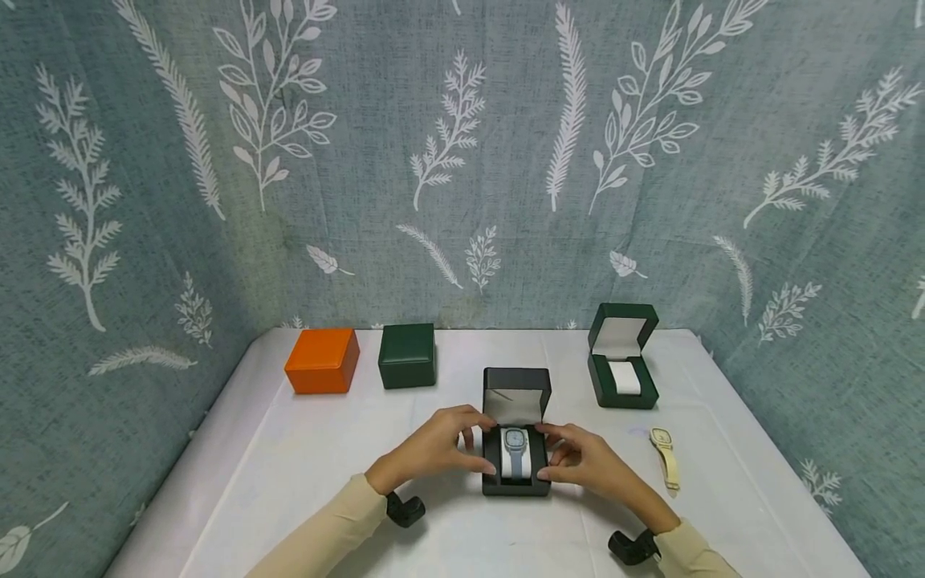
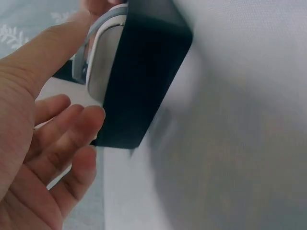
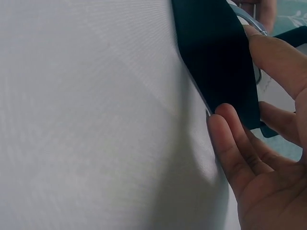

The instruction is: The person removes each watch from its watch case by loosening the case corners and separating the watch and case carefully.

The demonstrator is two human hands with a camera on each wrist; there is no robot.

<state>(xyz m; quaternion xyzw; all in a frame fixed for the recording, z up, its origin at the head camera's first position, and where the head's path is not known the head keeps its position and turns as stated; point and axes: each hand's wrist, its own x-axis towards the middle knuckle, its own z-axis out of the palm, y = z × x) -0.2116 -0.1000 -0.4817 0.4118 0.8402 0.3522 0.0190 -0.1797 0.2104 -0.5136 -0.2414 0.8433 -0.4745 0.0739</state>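
Observation:
A black watch box (image 1: 515, 487) stands with its lid up on the white table. Inside, a watch (image 1: 515, 449) with a blue-grey strap and squarish face is wrapped round a white cushion (image 1: 525, 461). My left hand (image 1: 444, 441) holds the box's left side, thumb at the top edge near the front and forefinger up by the hinge. Mirroring it, my right hand (image 1: 588, 461) holds the right side, thumb near the front and forefinger at the hinge corner. In the right wrist view, fingertips (image 3: 223, 127) lie against the box's dark outer wall (image 3: 216, 52).
Closed orange (image 1: 323, 361) and green (image 1: 407, 356) boxes stand at the back left. An open green watch box (image 1: 623, 400) with a white cushion is at the back right. A yellow-strapped watch (image 1: 666, 459) lies right of my right hand. Patterned cloth (image 1: 506, 160) encloses the table.

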